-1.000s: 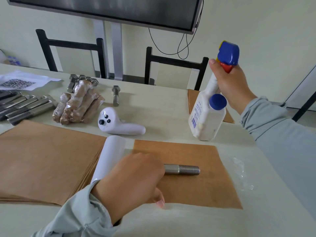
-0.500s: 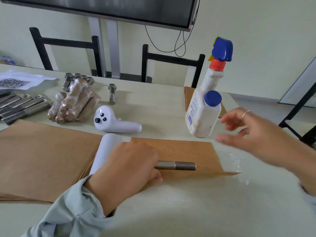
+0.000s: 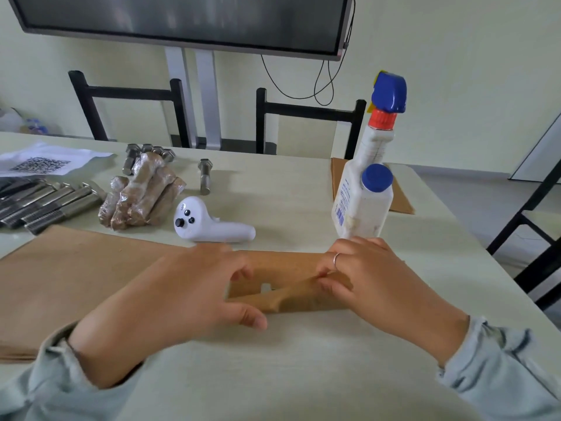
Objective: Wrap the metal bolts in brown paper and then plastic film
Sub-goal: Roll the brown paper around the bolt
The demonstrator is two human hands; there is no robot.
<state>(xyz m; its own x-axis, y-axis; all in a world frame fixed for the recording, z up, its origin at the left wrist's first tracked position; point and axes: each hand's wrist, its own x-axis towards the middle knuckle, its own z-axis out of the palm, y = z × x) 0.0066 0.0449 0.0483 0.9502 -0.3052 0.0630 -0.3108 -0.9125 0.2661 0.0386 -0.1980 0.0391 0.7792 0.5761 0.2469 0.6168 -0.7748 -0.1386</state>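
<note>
A sheet of brown paper point(image 3: 288, 268) lies on the table in front of me, its near edge folded up and over into a roll point(image 3: 300, 297). The bolt is hidden inside that fold. My left hand point(image 3: 188, 296) grips the roll's left end, thumb at the near side. My right hand point(image 3: 376, 284) pinches the folded edge at the right end. Several bare metal bolts point(image 3: 45, 202) lie at the far left. A pile of wrapped bolts point(image 3: 142, 196) sits beside them. One single bolt point(image 3: 205, 176) lies behind the pile.
A stack of brown paper sheets point(image 3: 69, 278) lies at my left. A white handheld controller point(image 3: 209, 226) and a white spray bottle point(image 3: 367, 183) stand behind the roll. More brown paper point(image 3: 400, 202) lies behind the bottle. Two black chairs and a screen stand beyond the table.
My right hand let go of the spray bottle, which now stands on the table, and came down to the sheet. The paper's near edge has been folded over the bolt, hiding it.
</note>
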